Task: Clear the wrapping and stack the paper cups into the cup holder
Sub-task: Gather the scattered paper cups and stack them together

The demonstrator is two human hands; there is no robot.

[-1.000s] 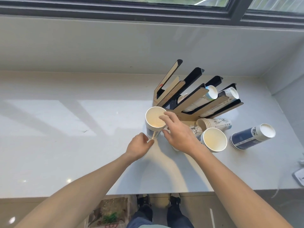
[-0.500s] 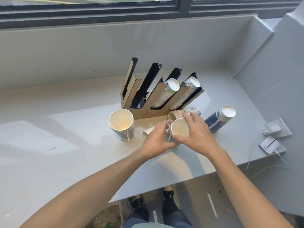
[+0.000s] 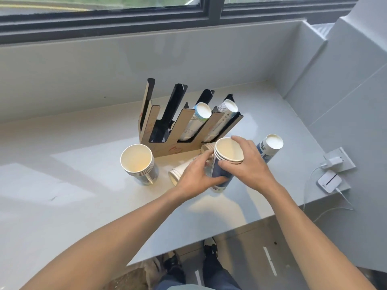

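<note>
Head-camera footage is taken up by a pale stone counter (image 3: 62, 206) below a window, on which a wooden cup holder (image 3: 167, 147) with slanted black slots is set. Two sleeves of paper cups are seen lodged in the holder's two right-hand slots: a blue-and-white sleeve (image 3: 198, 120) and a grey-patterned sleeve (image 3: 225, 110) beside it; the two left-hand slots are seen without cups. A dark blue cup stack (image 3: 222, 164), mouth up and tilted, is gripped in front of the holder by both hands: the left hand (image 3: 196, 178) is curled around its lower body, and the right hand (image 3: 249, 164) is wrapped over its rim and upper side. A second stack of upright cups (image 3: 139, 164) is stood on the counter to the left, apart from the hands. White cups lying on their side (image 3: 178, 172) are partly hidden behind the left hand. Another blue sleeve of cups (image 3: 270, 145) is laid beyond the right hand. Near the counter's right edge, a wall socket with a plugged-in charger (image 3: 335, 161) and a small white device (image 3: 329, 181) are seen.
</note>
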